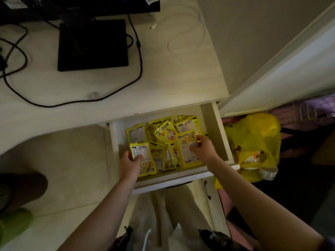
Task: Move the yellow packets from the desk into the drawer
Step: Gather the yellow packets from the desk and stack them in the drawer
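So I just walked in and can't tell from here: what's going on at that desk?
A person is stowing yellow packets in the open drawer under the desk. The left hand holds a packet at the drawer's front left; the right hand grips another at the right. No yellow packets show on the desk, only a black pad and cables.

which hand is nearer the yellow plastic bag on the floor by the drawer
The right hand. It is in the drawer near its right wall, gripping a yellow packet, with the yellow plastic bag just beyond that wall. The left hand holds another packet at the drawer's left side, farther away.
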{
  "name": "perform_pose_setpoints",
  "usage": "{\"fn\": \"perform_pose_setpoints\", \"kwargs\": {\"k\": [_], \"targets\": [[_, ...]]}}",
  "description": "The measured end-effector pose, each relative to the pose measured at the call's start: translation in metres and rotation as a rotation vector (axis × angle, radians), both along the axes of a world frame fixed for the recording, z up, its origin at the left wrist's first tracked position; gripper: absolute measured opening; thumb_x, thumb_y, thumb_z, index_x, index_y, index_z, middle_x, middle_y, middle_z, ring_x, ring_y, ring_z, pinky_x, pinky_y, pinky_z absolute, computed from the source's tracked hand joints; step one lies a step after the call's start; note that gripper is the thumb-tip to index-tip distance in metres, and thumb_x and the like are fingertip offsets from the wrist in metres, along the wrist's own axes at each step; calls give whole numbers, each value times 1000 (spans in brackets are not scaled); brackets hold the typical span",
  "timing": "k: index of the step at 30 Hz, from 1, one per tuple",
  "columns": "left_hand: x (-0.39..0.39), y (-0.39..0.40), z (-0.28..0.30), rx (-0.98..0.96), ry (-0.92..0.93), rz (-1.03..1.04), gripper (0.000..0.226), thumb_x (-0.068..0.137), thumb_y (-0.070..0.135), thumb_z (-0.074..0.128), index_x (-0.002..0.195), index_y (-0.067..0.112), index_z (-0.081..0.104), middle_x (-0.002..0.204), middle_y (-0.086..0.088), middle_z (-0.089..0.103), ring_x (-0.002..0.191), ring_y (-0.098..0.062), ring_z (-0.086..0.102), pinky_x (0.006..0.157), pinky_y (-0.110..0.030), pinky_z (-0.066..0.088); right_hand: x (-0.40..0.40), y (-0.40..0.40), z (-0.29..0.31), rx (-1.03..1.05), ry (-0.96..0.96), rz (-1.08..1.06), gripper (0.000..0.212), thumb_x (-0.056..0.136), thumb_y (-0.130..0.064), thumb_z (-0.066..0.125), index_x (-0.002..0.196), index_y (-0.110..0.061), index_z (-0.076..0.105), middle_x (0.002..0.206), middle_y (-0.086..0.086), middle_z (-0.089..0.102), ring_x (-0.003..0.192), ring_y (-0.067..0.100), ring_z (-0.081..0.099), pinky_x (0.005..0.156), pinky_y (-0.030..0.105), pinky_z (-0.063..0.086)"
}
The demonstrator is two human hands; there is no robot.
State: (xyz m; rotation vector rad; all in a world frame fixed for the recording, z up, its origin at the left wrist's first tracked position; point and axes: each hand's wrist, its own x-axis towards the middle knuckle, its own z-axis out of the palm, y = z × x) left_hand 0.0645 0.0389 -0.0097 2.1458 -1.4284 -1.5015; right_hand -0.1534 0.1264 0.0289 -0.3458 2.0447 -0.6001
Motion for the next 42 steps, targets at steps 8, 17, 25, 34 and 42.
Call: {"fn": "perform_pose_setpoints", "kwargs": {"k": [8, 17, 25, 34, 42], "targets": [[-5, 9, -29, -6, -85, 87, 16, 86, 11, 64, 100, 7, 59, 96, -11, 63, 80, -24, 58, 61, -27, 39, -17, -2, -39, 62, -47, 171, 39, 90, -6, 56, 127, -14, 51, 120, 10, 62, 111, 29, 60, 95, 48, 51], [1, -7, -41, 0, -253, -92, 21, 85, 11, 64, 104, 4, 60, 103, -15, 64, 91, -30, 59, 76, -34, 44, -25, 6, -57, 118, -3, 270, 42, 93, -6, 51, 134, -15, 44, 126, 12, 57, 114, 29, 57, 88, 38, 52], [2, 4, -38, 49, -412, -231, 47, 91, 19, 57, 130, -1, 41, 125, -28, 56, 113, -43, 55, 91, -43, 45, -36, 15, -49, 170, 80, 384, 31, 94, -18, 49, 123, -11, 51, 117, 13, 62, 96, 29, 60, 77, 34, 51], [3, 7, -10, -90, -393, -394, 59, 90, 22, 57, 141, 3, 34, 140, -22, 44, 130, -36, 42, 104, -43, 42, -35, 9, -13, 98, 125, 398, 34, 93, -10, 44, 126, -8, 50, 111, 14, 61, 80, 24, 54, 59, 25, 42], [8, 51, 26, -182, -208, -337, 36, 88, 11, 60, 124, 10, 57, 115, -9, 68, 107, -26, 62, 90, -32, 48, -15, 35, 17, 9, 155, 419, 33, 95, -14, 43, 126, -12, 55, 118, 11, 60, 89, 23, 59, 67, 28, 45]]}}
